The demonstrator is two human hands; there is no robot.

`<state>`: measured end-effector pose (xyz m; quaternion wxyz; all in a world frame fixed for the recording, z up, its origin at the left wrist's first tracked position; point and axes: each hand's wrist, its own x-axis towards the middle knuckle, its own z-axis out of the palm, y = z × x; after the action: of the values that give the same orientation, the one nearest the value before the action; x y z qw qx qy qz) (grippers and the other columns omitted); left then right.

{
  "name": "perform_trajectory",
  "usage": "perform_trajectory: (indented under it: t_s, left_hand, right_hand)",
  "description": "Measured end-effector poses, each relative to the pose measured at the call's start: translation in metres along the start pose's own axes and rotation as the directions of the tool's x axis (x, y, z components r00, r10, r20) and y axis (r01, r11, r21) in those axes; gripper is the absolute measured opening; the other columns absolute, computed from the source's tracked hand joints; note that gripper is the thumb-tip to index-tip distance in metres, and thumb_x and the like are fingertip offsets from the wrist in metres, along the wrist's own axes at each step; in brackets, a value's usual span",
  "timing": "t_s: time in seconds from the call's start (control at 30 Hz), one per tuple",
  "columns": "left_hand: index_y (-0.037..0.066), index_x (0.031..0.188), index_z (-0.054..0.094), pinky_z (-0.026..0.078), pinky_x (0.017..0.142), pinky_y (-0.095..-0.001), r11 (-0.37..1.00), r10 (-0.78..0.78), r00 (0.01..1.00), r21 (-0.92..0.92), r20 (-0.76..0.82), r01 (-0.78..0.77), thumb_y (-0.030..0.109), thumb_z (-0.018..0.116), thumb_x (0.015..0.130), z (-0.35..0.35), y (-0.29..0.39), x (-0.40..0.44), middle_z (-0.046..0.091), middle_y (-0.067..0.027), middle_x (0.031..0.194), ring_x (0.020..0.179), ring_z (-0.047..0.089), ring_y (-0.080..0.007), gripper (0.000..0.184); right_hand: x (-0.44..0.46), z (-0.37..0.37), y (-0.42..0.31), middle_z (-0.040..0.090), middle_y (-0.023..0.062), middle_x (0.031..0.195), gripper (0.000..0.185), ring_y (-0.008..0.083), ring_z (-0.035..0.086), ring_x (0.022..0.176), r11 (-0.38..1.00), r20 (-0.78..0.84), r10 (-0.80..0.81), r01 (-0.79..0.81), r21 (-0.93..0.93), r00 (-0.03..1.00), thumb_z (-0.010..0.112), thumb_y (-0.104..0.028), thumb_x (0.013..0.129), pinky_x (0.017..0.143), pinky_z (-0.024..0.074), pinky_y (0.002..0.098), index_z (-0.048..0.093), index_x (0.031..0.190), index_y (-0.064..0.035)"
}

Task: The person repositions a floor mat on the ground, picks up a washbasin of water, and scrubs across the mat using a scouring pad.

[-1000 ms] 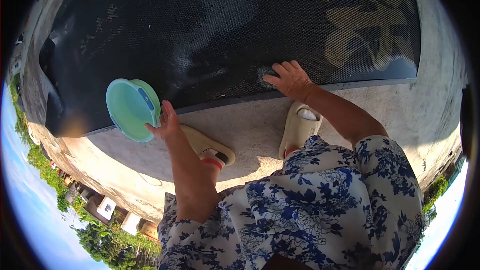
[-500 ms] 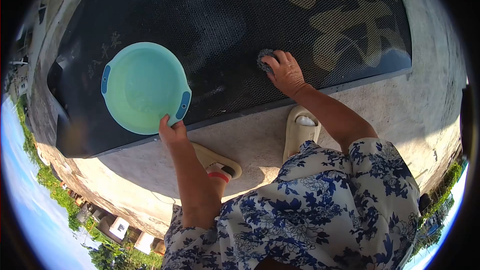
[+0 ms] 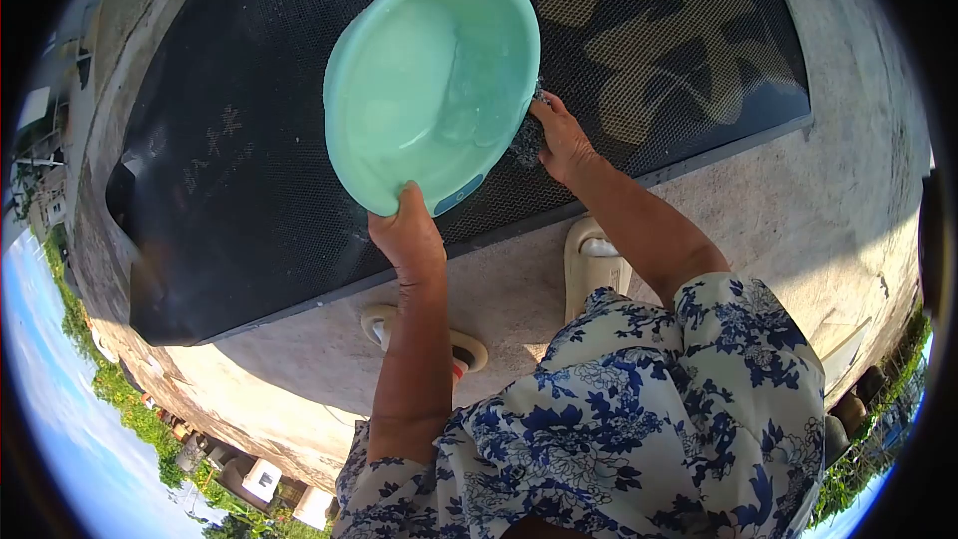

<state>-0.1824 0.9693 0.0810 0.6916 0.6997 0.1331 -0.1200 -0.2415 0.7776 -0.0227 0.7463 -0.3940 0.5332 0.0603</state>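
A light green plastic basin (image 3: 399, 90) with blue handle patches is held tilted above the black mat, water lying inside it. My left hand (image 3: 407, 235) is closed on its near rim, thumb over the edge. Beside the basin's right edge, my right hand (image 3: 565, 145) is closed around a dark grey steel wool scrubber (image 3: 526, 145), partly hidden by the fingers and basin. Whether the right fingers also press on the basin, I cannot tell. Under both lies the black textured mat (image 3: 259, 230), with large tan characters at its right.
My feet in beige slippers (image 3: 589, 265) stand on the concrete floor (image 3: 738, 190) along the mat's near edge. Patterned blue and white clothing (image 3: 599, 409) fills the lower view. Plants and small buildings appear at the lower left.
The basin has risen from the mat, moved right and tilted, with my left hand following on its rim. My right hand and the scrubber now sit against or beside its right edge.
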Motion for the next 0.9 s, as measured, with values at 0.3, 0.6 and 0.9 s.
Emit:
perform_trajectory:
  t_s: [0.3,0.6,0.9]
  left_hand:
    - [-0.008,0.117,0.054,0.051,0.081,-0.0304,0.933,0.197,0.98,0.317,-0.044,-0.173,-0.005,0.053,0.083,-0.026,0.015,0.001,0.061,-0.0134,0.11,0.095,0.061,-0.019,0.035]
    - [-0.008,0.114,0.052,0.051,0.059,-0.0322,0.931,-0.365,0.813,-0.178,-0.454,0.318,-0.001,0.055,0.076,-0.121,-0.011,0.04,0.057,-0.0148,0.111,0.088,0.062,-0.0267,0.039]
    - [-0.003,0.117,0.052,0.052,0.09,-0.0454,0.829,-0.473,0.776,-0.51,-0.418,0.23,-0.004,0.05,0.08,-0.179,-0.061,0.04,0.056,-0.0159,0.118,0.108,0.058,-0.0323,0.037]
  right_hand:
    - [0.001,0.005,0.003,0.059,0.0108,0.111,0.035,0.0248,0.061,0.097,0.881,0.531,-0.084,-0.186,0.434,0.843,0.055,-0.03,0.093,0.076,0.0541,0.0417,0.048,0.122,-0.0119]
    - [-0.027,-0.045,0.046,0.051,0.007,0.12,0.044,0.0285,0.049,0.114,-0.348,0.752,-0.475,0.687,-0.638,0.457,0.063,-0.014,0.085,0.102,0.04,0.048,0.05,0.125,-0.0275]
    - [0.109,0.04,-0.105,0.054,0.0083,0.103,0.038,0.024,0.056,0.094,-0.414,0.449,-0.816,0.174,-0.893,0.363,0.057,-0.02,0.092,0.081,0.0456,0.0402,0.048,0.128,-0.0278]
